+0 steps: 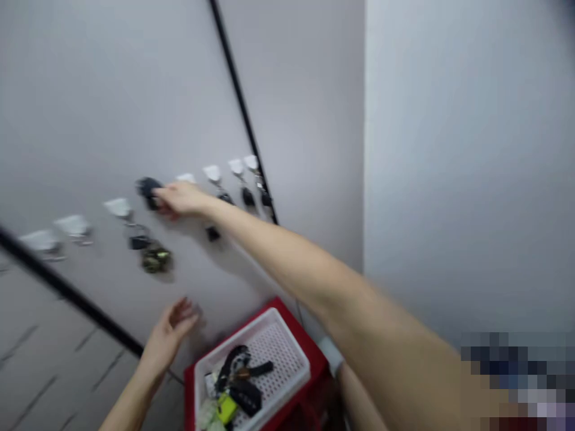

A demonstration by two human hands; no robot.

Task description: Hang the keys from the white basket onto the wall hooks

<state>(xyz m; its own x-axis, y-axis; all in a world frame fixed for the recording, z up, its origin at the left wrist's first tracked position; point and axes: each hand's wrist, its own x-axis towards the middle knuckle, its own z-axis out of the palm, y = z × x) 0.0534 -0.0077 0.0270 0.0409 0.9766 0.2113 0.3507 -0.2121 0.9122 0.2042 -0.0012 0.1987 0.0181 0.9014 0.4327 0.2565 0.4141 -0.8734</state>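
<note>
My right hand (182,199) reaches across to the wall, its fingers closed on a dark key fob (150,190), blurred, between two white hooks. Below and left of it, a bunch of keys (156,258) with a black tag (140,240) hangs from a white hook (119,208). My left hand (173,332) is lower, near the wall, thumb and fingers apart with nothing in them. Under it stands a white perforated basket (291,345) holding several keys, a black key fob (246,397) and a yellow-green tag (227,408).
Bare white hooks (74,226) are at the left of the row. More keys (248,196) hang from hooks on the right, some hidden by my right forearm. The basket rests on a red stool (317,353). Black strips (233,72) run along the wall panels.
</note>
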